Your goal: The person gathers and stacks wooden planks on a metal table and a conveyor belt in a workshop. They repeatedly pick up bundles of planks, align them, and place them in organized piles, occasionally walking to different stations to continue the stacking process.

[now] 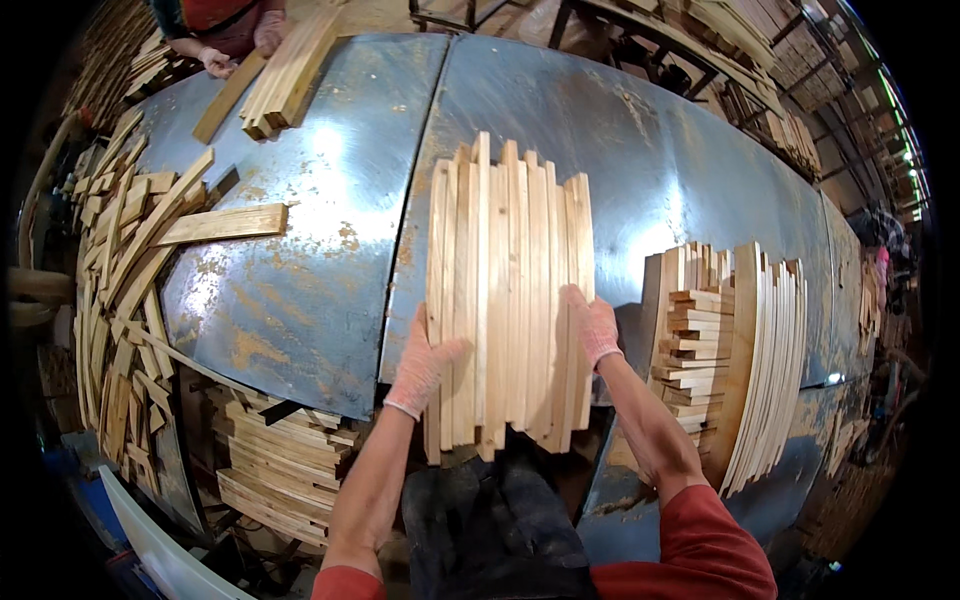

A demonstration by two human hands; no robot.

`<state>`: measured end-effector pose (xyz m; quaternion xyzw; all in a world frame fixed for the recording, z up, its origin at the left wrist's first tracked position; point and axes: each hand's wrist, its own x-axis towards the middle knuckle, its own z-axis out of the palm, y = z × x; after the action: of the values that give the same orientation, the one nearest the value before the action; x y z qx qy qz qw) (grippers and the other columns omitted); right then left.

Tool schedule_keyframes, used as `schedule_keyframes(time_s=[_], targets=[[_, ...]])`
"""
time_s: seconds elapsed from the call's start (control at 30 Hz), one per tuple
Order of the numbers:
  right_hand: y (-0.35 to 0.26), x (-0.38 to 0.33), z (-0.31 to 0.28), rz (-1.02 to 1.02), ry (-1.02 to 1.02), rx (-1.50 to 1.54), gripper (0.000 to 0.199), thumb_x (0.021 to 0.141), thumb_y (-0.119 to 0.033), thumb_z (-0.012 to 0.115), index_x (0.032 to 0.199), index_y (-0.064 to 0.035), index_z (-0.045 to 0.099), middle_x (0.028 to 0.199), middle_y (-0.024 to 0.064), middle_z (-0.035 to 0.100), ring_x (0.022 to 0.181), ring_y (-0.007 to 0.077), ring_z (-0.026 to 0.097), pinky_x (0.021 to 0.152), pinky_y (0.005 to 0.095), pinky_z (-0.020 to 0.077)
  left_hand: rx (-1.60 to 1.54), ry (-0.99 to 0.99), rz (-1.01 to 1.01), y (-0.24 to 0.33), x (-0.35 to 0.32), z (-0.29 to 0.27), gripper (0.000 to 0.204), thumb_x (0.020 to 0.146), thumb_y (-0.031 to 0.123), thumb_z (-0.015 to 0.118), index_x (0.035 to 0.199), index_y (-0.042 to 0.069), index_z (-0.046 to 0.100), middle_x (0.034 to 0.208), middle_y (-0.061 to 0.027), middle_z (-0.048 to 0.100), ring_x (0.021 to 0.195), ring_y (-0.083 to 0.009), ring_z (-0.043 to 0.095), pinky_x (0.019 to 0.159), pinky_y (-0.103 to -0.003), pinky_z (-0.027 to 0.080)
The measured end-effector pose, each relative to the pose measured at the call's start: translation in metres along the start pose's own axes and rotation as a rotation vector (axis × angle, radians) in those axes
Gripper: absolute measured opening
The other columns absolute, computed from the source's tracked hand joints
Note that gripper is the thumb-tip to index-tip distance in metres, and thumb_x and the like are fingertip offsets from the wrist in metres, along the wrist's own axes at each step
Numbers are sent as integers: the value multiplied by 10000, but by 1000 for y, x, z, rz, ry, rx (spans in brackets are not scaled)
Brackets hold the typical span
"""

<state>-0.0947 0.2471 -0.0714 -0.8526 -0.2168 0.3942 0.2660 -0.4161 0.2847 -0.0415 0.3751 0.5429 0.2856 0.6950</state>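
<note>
A bundle of wooden slats point(510, 290), set side by side with uneven ends, lies between my hands at the near edge of the metal table. My left hand point(425, 365), in a pale pinkish glove, grips its left side with the thumb over the top. On the right side, my gloved right hand point(592, 325) clasps the outer slats, its thumb also on top. The fingers beneath the bundle are hidden. Both hands are closed on the wood from opposite sides.
Stacked slats point(765, 370) stand to the right, and a jumbled pile of offcuts point(125, 300) covers the left end. More boards point(280, 460) are stacked below the table edge. Across the table point(560, 100), a co-worker's gloved hands point(216, 62) are beside several long boards point(290, 75).
</note>
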Motion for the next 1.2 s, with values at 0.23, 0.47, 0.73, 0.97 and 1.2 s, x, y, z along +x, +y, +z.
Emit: schedule_keyframes(time_s=[0.23,0.47,0.73,0.97,1.2], targets=[[-9,-79,8,0,-170,180,587,986,-513,753,1074,68,767,865,46,719,789,160,607,726,404,524,94,131,20,-1,-103,-35,1093,863,202,907,1730,-18,280,1553,-179,590,1379,-257,595,1176,-386,495],[-61,-181,75,-337,-499,206,447,1003,-424,806,969,17,745,822,9,659,763,125,567,662,375,488,43,465,246,-4,-269,-109,1094,904,232,874,1758,-4,232,1644,-178,519,1471,-238,536,1231,-366,446],[-101,-435,162,-799,-900,28,432,984,-387,843,862,6,714,768,25,691,687,152,581,632,393,493,-282,951,391,-44,-563,-156,1121,908,216,864,1783,19,192,1547,-160,596,1310,-213,650,1086,-343,554],[-19,-709,203,-982,-1281,-274,378,954,-326,851,830,8,725,750,1,677,640,110,564,584,346,459,-531,1193,528,-155,-825,-173,909,930,183,856,1681,0,378,1344,-90,671,1177,-159,664,1029,-308,571],[64,-907,261,-1380,-1153,-889,699,867,-574,850,1166,55,790,1041,227,830,963,379,813,845,467,629,-513,1374,294,-254,-992,-238,1051,864,319,948,1644,-101,383,1465,-171,651,1298,-232,648,1138,-352,524]])
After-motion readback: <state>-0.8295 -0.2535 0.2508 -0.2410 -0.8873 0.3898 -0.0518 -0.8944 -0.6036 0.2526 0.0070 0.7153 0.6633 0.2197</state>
